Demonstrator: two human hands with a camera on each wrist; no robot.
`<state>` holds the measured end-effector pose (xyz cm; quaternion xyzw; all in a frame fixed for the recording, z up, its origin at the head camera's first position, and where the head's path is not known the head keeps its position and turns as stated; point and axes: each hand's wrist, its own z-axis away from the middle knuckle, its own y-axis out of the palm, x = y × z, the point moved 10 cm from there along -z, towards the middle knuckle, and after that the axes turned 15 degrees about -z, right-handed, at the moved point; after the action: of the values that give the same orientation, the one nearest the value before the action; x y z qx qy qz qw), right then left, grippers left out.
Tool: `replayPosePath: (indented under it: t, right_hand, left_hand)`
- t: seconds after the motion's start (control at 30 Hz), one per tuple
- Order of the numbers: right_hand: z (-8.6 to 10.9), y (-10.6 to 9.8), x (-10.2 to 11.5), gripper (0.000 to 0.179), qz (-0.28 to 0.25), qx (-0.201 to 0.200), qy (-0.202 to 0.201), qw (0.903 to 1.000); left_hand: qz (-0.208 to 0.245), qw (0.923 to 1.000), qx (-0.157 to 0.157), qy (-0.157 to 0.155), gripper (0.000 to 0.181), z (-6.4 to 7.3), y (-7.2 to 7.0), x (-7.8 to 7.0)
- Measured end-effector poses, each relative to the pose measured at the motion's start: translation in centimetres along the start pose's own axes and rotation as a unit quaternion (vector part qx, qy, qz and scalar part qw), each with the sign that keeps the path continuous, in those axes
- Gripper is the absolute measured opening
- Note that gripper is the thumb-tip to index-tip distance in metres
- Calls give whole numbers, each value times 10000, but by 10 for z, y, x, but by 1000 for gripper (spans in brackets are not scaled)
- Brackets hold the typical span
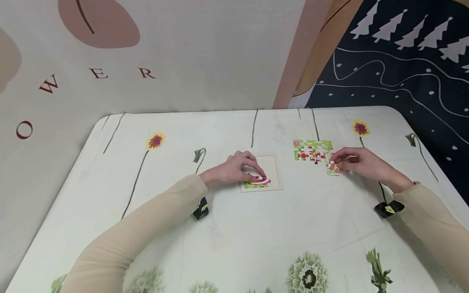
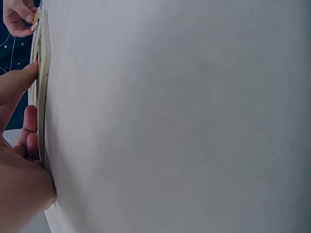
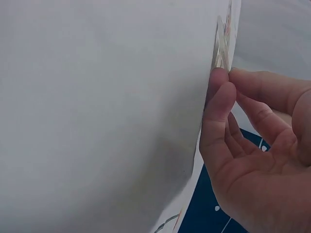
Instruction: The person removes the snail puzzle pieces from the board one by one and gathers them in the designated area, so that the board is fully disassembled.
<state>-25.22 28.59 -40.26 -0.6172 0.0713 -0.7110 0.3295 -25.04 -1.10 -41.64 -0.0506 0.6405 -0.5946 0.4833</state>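
My left hand (image 1: 238, 167) reaches over a thin square puzzle board (image 1: 275, 165), its thumb and index fingertips apart and touching colourful jigsaw pieces (image 1: 256, 185) at the board's lower left. In the left wrist view, the left thumb (image 2: 19, 83) lies on the board (image 2: 43, 92), seen edge-on. My right hand (image 1: 360, 165) pinches a jigsaw piece (image 1: 332, 167) between thumb and fingers, at the lower right of a joined group of pieces (image 1: 311, 149). From the right wrist view, the pinched piece (image 3: 223, 48) appears edge-on and slightly tilted.
The white tablecloth (image 1: 256, 232) is printed with flowers and stems. A pale curtain (image 1: 205, 61) with letters hangs behind the table, beside a dark cloth (image 1: 395, 77) with white trees. Black wrist devices (image 1: 389, 208) sit below both sleeves.
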Motion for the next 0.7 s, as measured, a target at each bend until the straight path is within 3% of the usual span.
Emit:
replayPosePath:
  t: [0.4,0.7]
  right_hand:
    - [4,0,-4,30,-28,65,148,9999]
    - [7,-1,9,27,-180,-56,-123,9997]
  left_hand:
    - [6,10000,51,-39,24,0,1,1]
    - [-92,9999,74,-7,24,-1,0,-2]
